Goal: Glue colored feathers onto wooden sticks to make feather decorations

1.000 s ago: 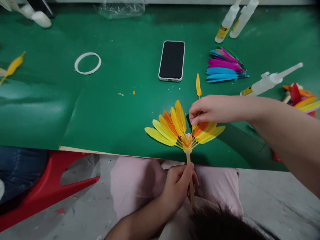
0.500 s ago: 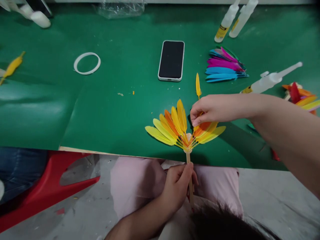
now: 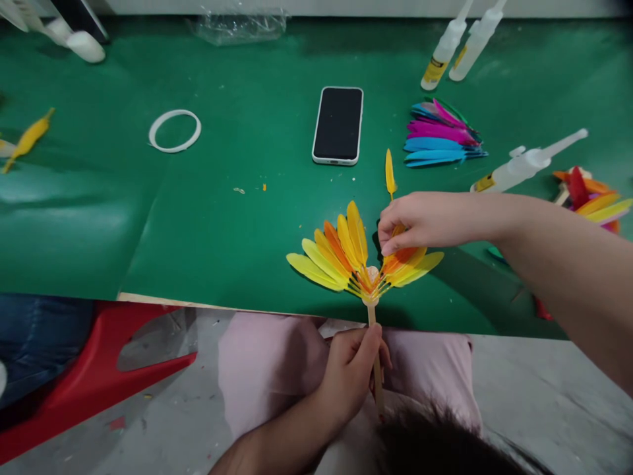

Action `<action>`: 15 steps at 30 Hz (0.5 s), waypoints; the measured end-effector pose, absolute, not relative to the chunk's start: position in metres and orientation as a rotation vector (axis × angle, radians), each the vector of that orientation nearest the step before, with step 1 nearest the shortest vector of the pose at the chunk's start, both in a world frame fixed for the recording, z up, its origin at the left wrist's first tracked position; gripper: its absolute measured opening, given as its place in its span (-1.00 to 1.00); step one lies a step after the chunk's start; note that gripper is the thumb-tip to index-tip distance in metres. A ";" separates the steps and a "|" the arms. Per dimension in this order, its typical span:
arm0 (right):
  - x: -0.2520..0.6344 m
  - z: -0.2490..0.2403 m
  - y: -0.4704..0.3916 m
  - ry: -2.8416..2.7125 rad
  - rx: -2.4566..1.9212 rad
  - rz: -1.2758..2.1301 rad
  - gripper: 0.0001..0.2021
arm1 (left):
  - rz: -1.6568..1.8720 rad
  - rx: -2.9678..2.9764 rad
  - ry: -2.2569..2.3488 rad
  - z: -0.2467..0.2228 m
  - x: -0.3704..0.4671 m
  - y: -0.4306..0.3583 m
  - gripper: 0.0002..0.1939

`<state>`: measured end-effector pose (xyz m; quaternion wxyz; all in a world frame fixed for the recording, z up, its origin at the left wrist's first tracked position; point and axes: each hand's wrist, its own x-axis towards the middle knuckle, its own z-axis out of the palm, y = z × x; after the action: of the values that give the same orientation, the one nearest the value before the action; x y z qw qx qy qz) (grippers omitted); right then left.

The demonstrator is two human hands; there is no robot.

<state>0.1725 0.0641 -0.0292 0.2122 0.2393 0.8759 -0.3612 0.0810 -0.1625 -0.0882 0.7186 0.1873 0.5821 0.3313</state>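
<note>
A feather fan (image 3: pixel 372 290) with yellow and orange feathers spread to both sides of a small head on a wooden stick stands over the table's front edge. My left hand (image 3: pixel 353 369) is wrapped round the stick below the head. Above the fan's right side, my right hand (image 3: pixel 408 224) has its fingers pinched at a feather near the head; the fingertips cover part of it, along with some feathers behind. One single yellow feather (image 3: pixel 390 173) lies just past my right knuckles.
A phone (image 3: pixel 338 125), a white ring (image 3: pixel 175 131) and blue and magenta feathers (image 3: pixel 440 135) lie on the green table (image 3: pixel 222 244). A glue bottle (image 3: pixel 519 169) and mixed feathers (image 3: pixel 596 198) are near my right forearm. More bottles (image 3: pixel 442 56) stand behind. A red chair (image 3: pixel 93 369) is at left.
The view has tilted slightly, so things on the table sit a little lower. Both hands keep almost the same places on the fan, with no clear change in grip.
</note>
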 end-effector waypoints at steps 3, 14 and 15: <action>0.174 -0.022 0.064 2.549 0.735 -0.951 -0.73 | 0.725 0.416 1.297 -0.089 0.081 -0.163 -0.39; 0.196 -0.012 0.070 2.739 1.734 -0.791 -0.77 | 0.749 0.446 1.333 -0.093 0.083 -0.165 -0.35; 0.193 -0.017 0.072 2.746 1.725 -0.758 -0.78 | 0.751 0.438 1.330 -0.093 0.084 -0.165 -0.34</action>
<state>0.1934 0.0717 -0.0167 -0.0942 0.5155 0.8210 -0.2267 0.0838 -0.1652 -0.0932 0.7007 0.1966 0.5971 0.3374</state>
